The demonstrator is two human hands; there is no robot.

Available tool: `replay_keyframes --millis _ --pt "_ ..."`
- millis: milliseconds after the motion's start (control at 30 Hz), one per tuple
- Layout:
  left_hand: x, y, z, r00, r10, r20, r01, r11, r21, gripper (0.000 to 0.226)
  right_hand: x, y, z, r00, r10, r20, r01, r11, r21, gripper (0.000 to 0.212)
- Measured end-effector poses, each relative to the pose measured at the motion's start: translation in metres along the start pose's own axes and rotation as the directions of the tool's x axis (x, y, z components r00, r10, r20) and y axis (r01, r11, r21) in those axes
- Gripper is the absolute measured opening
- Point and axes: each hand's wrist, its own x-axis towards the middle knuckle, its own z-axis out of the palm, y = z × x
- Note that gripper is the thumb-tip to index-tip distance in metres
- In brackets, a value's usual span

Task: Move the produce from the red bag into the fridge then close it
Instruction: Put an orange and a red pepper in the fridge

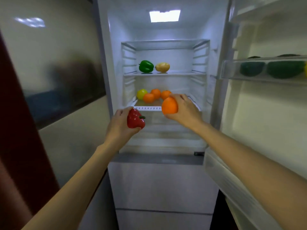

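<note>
The fridge (166,45) stands open in front of me, its door (265,113) swung to the right. My left hand (118,125) grips a red bell pepper (135,119) just below the lower shelf's front edge. My right hand (184,110) holds an orange (169,106) at the front of the lower shelf (147,108). On that shelf lie three oranges (155,95) and a yellow-green fruit (141,94). The upper shelf (166,74) carries a green bell pepper (146,66) and a yellow lemon-like fruit (162,67). The red bag is out of view.
A door bin (232,70) at the right holds dark green produce (282,68). Closed lower drawers (162,185) sit under the open compartment. A wall with a dark glossy panel (63,83) is at the left, and a dark red surface (15,130) fills the far left.
</note>
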Motion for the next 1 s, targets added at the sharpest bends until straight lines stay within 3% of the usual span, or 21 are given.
replay_keyframes --millis 300,567,1000 --pt "0.121 -0.048 0.077 0.997 0.075 -0.004 -0.076 0.996 -0.049 0.076 0.117 0.067 0.085 0.995 0.096 -0.026 -0.095 0.995 0.031 0.073" --pt "0.21 -0.077 0.113 0.993 0.112 -0.019 -0.114 0.985 -0.132 0.074 0.188 0.111 0.118 0.984 0.171 -0.053 -0.176 0.977 -0.117 0.077" --pt "0.264 -0.091 0.162 0.995 0.065 0.075 -0.054 0.989 -0.139 0.073 0.257 0.206 0.138 0.963 0.264 0.047 -0.251 0.949 -0.19 0.076"
